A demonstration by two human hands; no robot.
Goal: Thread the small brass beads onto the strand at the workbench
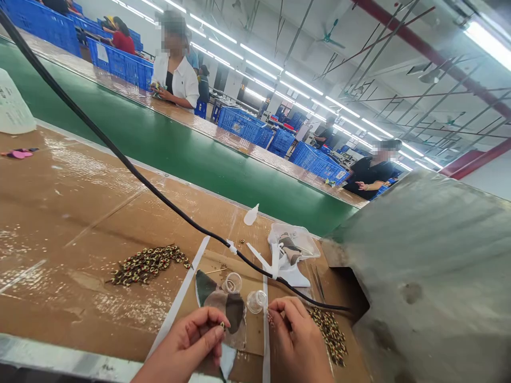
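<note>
Near the table's [59,239] front edge, the left hand's [183,346] grip is pinched together on a tiny bead [222,324], and the right hand's [295,340] is clamped on a small beaded strip [270,318]. Two small clear plastic cups [256,301] stand between them on brown cardboard [215,260]; glossy dark-and-gold beads [329,335] lie heaped just beside the right hand.

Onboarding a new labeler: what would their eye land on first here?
Bottom centre: the bare left hand, pinching a tiny bead, and the right hand over a cardboard-covered bench. A heap of small dark beads lies left of them. Beyond, a long green conveyor belt runs past blue plastic crates.
</note>
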